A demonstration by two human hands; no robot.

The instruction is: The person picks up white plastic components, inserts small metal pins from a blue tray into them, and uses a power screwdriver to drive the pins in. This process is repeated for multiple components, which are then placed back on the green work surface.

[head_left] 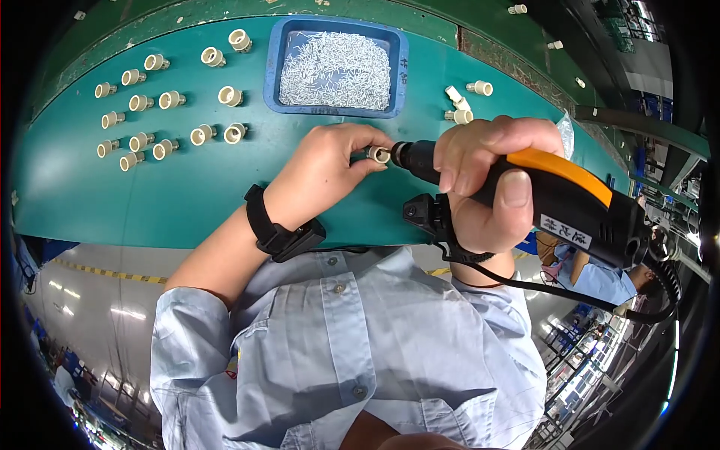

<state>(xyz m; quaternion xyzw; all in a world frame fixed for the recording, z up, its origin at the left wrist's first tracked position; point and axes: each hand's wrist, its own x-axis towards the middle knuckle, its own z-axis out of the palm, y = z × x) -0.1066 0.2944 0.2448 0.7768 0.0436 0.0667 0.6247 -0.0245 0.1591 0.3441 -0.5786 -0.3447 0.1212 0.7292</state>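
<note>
My left hand (334,159) pinches a small cream lamp socket (381,154) between thumb and fingers, just in front of the blue tray. In my right hand (491,165) is a black electric screwdriver (604,214) with an orange strip, held level and pointing left. Its tip enters the socket's opening; whatever lies inside the socket is hidden. The blue tray (273,82) holds a heap of small silvery screws (337,71). On the left part of the green table, several cream lamp sockets (172,99) with metal ends lie on their sides in loose rows.
A few cream pieces (459,116) lie on the green table (247,172) right of the tray. A clear plastic bag (566,135) is behind my right hand. The screwdriver's black cable (664,289) loops down at the right. Another person (600,277) in light blue sits beyond it.
</note>
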